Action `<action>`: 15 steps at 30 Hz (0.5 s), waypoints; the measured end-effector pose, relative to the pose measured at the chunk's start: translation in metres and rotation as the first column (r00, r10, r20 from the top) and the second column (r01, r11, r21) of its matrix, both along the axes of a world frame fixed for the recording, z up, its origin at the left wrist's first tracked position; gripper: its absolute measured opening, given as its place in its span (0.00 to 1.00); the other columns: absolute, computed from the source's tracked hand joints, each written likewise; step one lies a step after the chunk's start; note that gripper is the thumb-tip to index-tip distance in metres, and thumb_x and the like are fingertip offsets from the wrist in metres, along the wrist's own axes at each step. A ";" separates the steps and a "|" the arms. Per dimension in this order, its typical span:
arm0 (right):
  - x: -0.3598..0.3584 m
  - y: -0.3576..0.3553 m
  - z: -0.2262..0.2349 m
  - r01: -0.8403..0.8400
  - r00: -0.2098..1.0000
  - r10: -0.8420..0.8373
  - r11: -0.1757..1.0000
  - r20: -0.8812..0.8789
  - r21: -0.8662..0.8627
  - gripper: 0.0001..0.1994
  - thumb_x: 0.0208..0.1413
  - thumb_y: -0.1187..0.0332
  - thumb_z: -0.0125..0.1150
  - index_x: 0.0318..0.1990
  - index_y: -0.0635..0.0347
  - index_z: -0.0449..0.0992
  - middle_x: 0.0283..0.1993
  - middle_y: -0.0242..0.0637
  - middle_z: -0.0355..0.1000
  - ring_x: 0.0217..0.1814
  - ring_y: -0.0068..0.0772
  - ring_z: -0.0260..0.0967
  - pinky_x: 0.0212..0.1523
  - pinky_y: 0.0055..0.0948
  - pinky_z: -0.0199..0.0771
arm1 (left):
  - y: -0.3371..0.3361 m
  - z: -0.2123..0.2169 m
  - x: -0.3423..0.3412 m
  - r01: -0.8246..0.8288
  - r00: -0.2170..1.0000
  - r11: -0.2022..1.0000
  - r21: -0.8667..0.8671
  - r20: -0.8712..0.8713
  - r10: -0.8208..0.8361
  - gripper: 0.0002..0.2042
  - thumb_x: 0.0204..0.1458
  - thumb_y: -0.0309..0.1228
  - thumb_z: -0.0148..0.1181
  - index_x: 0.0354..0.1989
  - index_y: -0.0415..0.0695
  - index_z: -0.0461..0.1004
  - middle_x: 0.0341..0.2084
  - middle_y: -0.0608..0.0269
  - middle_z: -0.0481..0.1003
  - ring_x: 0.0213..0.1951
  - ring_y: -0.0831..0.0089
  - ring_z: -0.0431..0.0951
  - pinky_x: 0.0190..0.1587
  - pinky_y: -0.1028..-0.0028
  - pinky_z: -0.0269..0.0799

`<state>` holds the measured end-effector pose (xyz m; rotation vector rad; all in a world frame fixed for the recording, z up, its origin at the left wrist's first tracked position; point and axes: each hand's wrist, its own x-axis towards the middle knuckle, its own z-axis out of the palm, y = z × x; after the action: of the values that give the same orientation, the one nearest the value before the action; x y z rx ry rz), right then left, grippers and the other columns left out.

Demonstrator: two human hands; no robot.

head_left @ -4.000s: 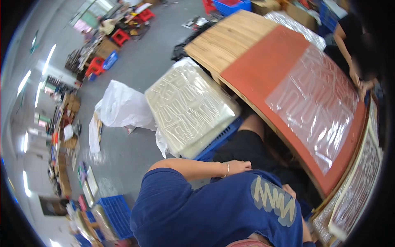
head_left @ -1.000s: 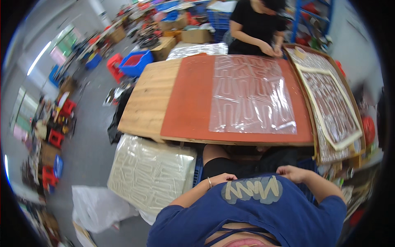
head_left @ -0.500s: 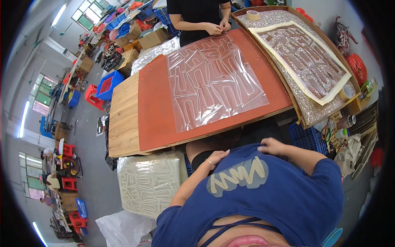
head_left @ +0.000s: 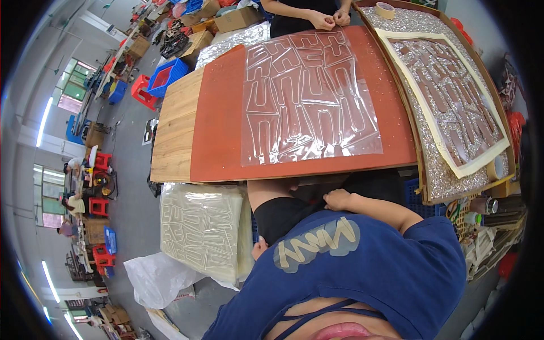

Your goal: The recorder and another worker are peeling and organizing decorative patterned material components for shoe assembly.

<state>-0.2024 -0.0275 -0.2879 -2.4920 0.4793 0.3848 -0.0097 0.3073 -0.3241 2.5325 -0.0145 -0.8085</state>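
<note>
Nearby, clear plastic sheet (head_left: 309, 99) atop orange board (head_left: 218, 124).

Left hand (head_left: 260, 248): mostly hidden behind the blue shirt (head_left: 351, 272), only a knuckle edge showing, so what it holds cannot be told. Right hand (head_left: 338, 199): fingertips tucked under the table edge (head_left: 317, 173), grip undeterminable. Co-worker's hands (head_left: 331, 18): cut off above the forearms by the top rim, the small item pinched between them too small to identify.
</note>
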 end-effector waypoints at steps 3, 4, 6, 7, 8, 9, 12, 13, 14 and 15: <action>0.008 -0.016 0.053 -0.040 0.988 -0.002 0.962 0.153 0.271 0.14 0.53 0.57 0.56 0.35 0.59 0.75 0.35 0.47 0.75 0.39 0.50 0.73 0.40 0.44 0.71 | -0.077 0.065 0.011 -0.007 0.924 0.900 -0.435 0.340 0.172 0.16 0.58 0.40 0.52 0.26 0.39 0.72 0.12 0.66 0.69 0.18 0.79 0.67 0.23 0.74 0.63; 0.008 -0.026 0.085 0.011 0.945 -0.133 0.927 0.300 0.375 0.13 0.54 0.59 0.56 0.35 0.60 0.75 0.34 0.48 0.74 0.38 0.50 0.72 0.39 0.43 0.71 | -0.114 0.102 0.017 0.003 0.942 0.831 -0.557 0.280 0.185 0.16 0.58 0.40 0.53 0.25 0.40 0.70 0.11 0.69 0.66 0.17 0.81 0.65 0.22 0.77 0.62; 0.009 -0.051 0.136 0.113 0.727 -0.349 0.910 0.591 0.399 0.11 0.55 0.62 0.54 0.34 0.62 0.75 0.31 0.48 0.73 0.35 0.51 0.71 0.37 0.41 0.71 | -0.177 0.139 0.037 0.284 0.866 0.735 -0.615 0.494 0.079 0.18 0.59 0.39 0.51 0.19 0.43 0.64 0.10 0.71 0.62 0.16 0.83 0.62 0.20 0.79 0.57; 0.009 -0.066 0.146 0.274 0.679 -0.417 0.908 0.605 0.317 0.11 0.55 0.63 0.54 0.35 0.62 0.75 0.32 0.48 0.73 0.35 0.51 0.71 0.36 0.41 0.71 | -0.199 0.136 0.059 0.345 0.864 0.658 -0.670 0.500 0.056 0.12 0.56 0.36 0.55 0.27 0.39 0.71 0.18 0.64 0.67 0.23 0.79 0.68 0.27 0.78 0.64; 0.012 -0.080 0.152 0.395 0.516 -0.475 0.870 0.713 0.293 0.09 0.55 0.66 0.55 0.36 0.63 0.74 0.32 0.49 0.73 0.35 0.51 0.71 0.36 0.42 0.70 | -0.228 0.141 0.075 0.484 0.768 0.679 -0.552 0.640 -0.026 0.11 0.54 0.36 0.57 0.31 0.38 0.71 0.26 0.59 0.69 0.29 0.74 0.70 0.32 0.74 0.67; 0.013 -0.096 0.157 0.507 0.481 -0.511 0.825 0.712 0.250 0.10 0.53 0.67 0.57 0.39 0.64 0.72 0.34 0.48 0.73 0.38 0.51 0.70 0.39 0.42 0.70 | -0.255 0.148 0.091 0.598 0.643 0.688 -0.412 0.759 -0.104 0.12 0.52 0.35 0.59 0.35 0.37 0.71 0.33 0.54 0.71 0.35 0.70 0.71 0.38 0.70 0.69; 0.014 -0.140 0.135 0.588 0.564 -0.397 0.808 0.724 -0.015 0.21 0.50 0.70 0.59 0.52 0.66 0.65 0.53 0.55 0.64 0.57 0.53 0.61 0.56 0.40 0.62 | -0.310 0.155 0.127 0.432 0.595 0.893 0.127 0.703 -0.389 0.26 0.49 0.46 0.58 0.48 0.37 0.67 0.48 0.45 0.65 0.52 0.54 0.65 0.50 0.55 0.65; 0.015 -0.151 0.124 0.591 0.625 -0.404 0.804 0.668 -0.067 0.23 0.49 0.69 0.61 0.53 0.66 0.64 0.55 0.55 0.63 0.58 0.54 0.59 0.58 0.42 0.60 | -0.324 0.178 0.120 0.285 0.764 0.921 0.265 0.517 -0.385 0.30 0.49 0.51 0.57 0.51 0.37 0.65 0.51 0.44 0.63 0.55 0.50 0.63 0.51 0.51 0.64; 0.017 -0.162 0.117 0.575 0.683 -0.391 0.809 0.617 -0.125 0.26 0.49 0.67 0.62 0.55 0.67 0.63 0.56 0.56 0.61 0.60 0.56 0.57 0.59 0.43 0.58 | -0.327 0.186 0.122 0.253 0.783 0.894 0.369 0.465 -0.413 0.35 0.48 0.57 0.53 0.52 0.37 0.66 0.52 0.44 0.63 0.56 0.49 0.62 0.53 0.51 0.63; 0.016 -0.172 0.109 0.580 0.654 -0.416 0.812 0.632 -0.066 0.26 0.49 0.67 0.62 0.55 0.68 0.63 0.57 0.56 0.60 0.61 0.56 0.56 0.61 0.44 0.56 | -0.332 0.191 0.121 0.228 0.819 0.866 0.445 0.393 -0.418 0.37 0.45 0.59 0.55 0.52 0.36 0.66 0.53 0.43 0.63 0.56 0.49 0.63 0.54 0.52 0.64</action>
<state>-0.1866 -0.1996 -0.1789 -2.3975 0.9629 -0.7212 0.1116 -0.0244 -0.1331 3.0980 -0.5270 -0.2858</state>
